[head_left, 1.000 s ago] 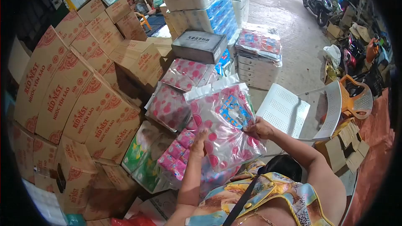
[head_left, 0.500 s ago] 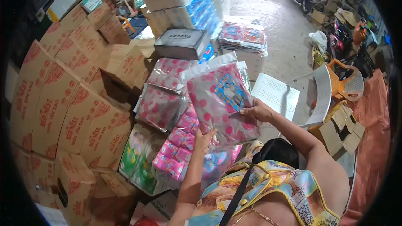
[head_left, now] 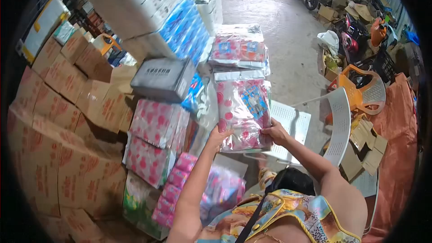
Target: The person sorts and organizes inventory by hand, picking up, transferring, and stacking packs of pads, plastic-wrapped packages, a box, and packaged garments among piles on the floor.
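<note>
A flat stack of pink polka-dot plastic bags [head_left: 234,108] with a blue printed label is held out in front of me. My left hand [head_left: 219,137] grips its near left corner, thumb on top. On the opposite edge my right hand [head_left: 276,132] is closed round the near right side, thumb also on top. Just beyond it lies a pile of similar bags [head_left: 237,50] with pink and orange prints. More polka-dot bags [head_left: 153,123] rest in piles to the left. Pink wrapped packs [head_left: 171,193] sit below my left forearm.
Brown cartons [head_left: 76,166] are stacked along the left. A grey box [head_left: 157,78] stands before tall white and blue bundles [head_left: 180,27]. A white perforated metal chair [head_left: 292,123] is close on the right, with an orange plastic chair [head_left: 355,90] beyond it.
The bag stack has gone from tilted to straighter and flatter, its far end now beside the back pile. My left hand has shifted to its left corner. The view has swung right.
</note>
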The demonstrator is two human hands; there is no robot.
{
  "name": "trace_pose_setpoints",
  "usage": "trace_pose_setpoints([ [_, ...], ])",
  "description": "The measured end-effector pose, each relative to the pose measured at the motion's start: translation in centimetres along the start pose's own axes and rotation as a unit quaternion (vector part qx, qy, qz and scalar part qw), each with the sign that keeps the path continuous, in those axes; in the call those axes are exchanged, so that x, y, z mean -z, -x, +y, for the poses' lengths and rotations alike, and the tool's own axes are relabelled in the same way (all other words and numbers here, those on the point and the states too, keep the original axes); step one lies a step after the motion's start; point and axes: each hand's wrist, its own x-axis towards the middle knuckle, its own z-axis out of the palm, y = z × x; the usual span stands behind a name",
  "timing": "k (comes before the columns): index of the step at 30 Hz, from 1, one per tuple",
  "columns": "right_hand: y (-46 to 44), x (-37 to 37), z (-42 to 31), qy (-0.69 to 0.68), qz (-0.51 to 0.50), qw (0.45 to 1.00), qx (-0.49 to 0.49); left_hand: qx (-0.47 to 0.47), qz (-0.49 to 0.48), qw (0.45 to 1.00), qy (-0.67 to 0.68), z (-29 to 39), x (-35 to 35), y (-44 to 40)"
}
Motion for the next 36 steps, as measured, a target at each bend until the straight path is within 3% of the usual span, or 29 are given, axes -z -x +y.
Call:
trace_pose_setpoints([
  [7,-12.6,9.1,-2.2,0.034,0.105,0.994,-0.021,0.067,-0.053,0.996,-0.028,2.4,-4.5,-16.3],
  [11,-19.2,13.3,-3.2,0.041,0.089,0.995,0.017,0.043,-0.080,0.996,0.009,0.9,-5.9,-23.9],
  [18,-27.4,16.4,-5.7,0.082,0.098,0.991,-0.028,0.045,-0.033,0.998,-0.031,0.2,-6.2,-33.6],
  [21,-31.6,16.5,-7.6,0.089,0.107,0.990,-0.016,0.020,-0.033,0.997,-0.067,2.6,-5.8,-37.7],
  [25,-38.4,16.5,-11.7,0.067,0.051,0.993,0.080,-0.098,-0.025,0.991,-0.090,7.1,-4.6,-44.8],
  [27,-41.4,16.8,-14.5,0.136,0.035,0.988,0.064,-0.188,0.012,0.967,-0.171,11.5,-5.3,-45.1],
  [29,-38.7,13.4,-18.7,0.147,0.112,0.982,0.026,-0.195,0.206,0.882,-0.377,12.6,-4.4,-46.5],
  [30,-39.7,14.0,-17.4,0.143,0.111,0.983,0.022,-0.190,0.258,0.852,-0.413,12.3,-4.2,-45.9],
  [31,-41.0,15.0,-15.7,0.209,0.175,0.962,-0.001,-0.186,0.259,0.851,-0.418,11.7,-4.0,-45.1],
  [35,-41.8,19.3,-6.0,0.368,0.320,0.872,-0.035,-0.151,0.213,0.890,-0.373,2.4,-0.5,-42.6],
  [36,-40.4,20.3,-3.4,0.317,0.315,0.894,-0.013,-0.070,0.207,0.897,-0.384,0.9,-0.6,-40.0],
])
